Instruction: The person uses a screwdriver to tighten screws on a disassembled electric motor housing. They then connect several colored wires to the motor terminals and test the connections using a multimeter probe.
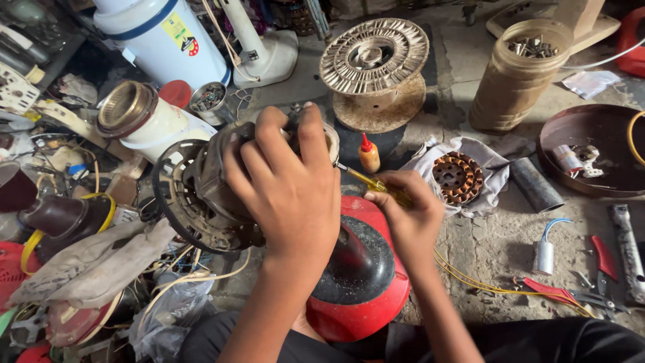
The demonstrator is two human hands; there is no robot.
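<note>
- Grey metal, greasy and worn: in the head view a fan motor (215,195) with its round guard ring is tilted on its side above a red and black fan base (359,269), and the left hand (289,181) is wrapped over its top, fingers closed on the housing.
- The right hand (406,215) is closed around a yellow-handled screwdriver (376,185), whose thin shaft points at the motor's near end, just under the left thumb (the tip itself is hidden behind the fingers).
- As a judgement on progress: the motor is already off any stand and partly bared, yet its casing looks whole, so the opening-up seems under way rather than finished. A copper-wound stator (457,178) lies apart on a grey cloth (430,158) to the right.
- Room is tight on the left, where wires, a rag and a white jug crowd against the guard ring.
- Right of the hands the concrete floor (497,242) is freer, with a small glue bottle (368,154) just behind the screwdriver, and red-handled pliers (557,292) and a white capacitor (544,255) well apart.
</note>
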